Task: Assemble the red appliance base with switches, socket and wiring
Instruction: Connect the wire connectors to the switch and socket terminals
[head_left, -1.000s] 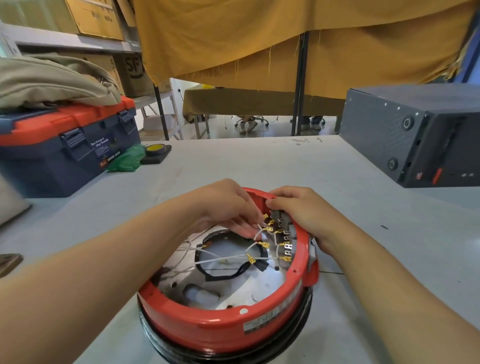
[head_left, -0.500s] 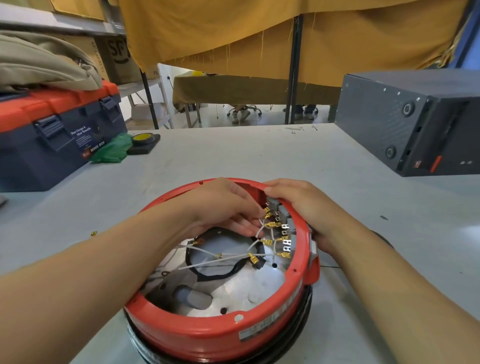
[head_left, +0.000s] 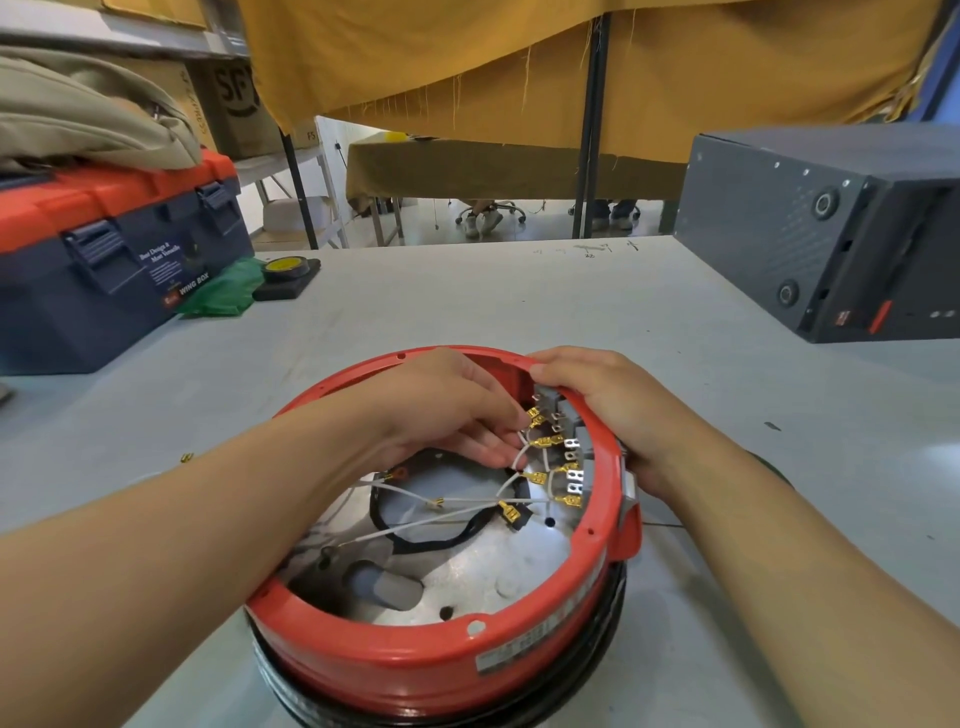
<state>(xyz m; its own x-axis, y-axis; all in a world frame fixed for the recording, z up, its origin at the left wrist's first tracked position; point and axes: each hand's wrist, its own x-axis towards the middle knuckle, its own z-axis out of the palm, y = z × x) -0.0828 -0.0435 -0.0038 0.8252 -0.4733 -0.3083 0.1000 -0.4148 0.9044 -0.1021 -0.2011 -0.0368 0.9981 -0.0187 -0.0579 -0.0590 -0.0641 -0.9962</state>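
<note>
Base: the red appliance base (head_left: 415, 660) sits rim-up on the grey table (head_left: 519, 312), just in front of me, its metal floor exposed.
Left hand: my left hand (head_left: 447, 410) reaches inside the ring, fingertips pinching a white wire (head_left: 521, 451) by its brass spade connector (head_left: 535, 415).
Right hand: my right hand (head_left: 608, 405) curls over the far-right rim, gripping the red wall behind the grey switch block (head_left: 566, 415).
Terminals: several brass connectors crowd the switch tabs; one connector (head_left: 510, 512) hangs loose over the floor.
Risk, wrong tab: the tabs stand close together, so I judge a connector could slide onto a neighbour.
Risk, bent tab: pushing at an angle may fold a tab or leave the connector half seated.
Risk, snag: my fingers lie among the other wires; a tug may pull a seated one off.
Risk, slip: if my right grip eases, the base could turn under the push.
</note>
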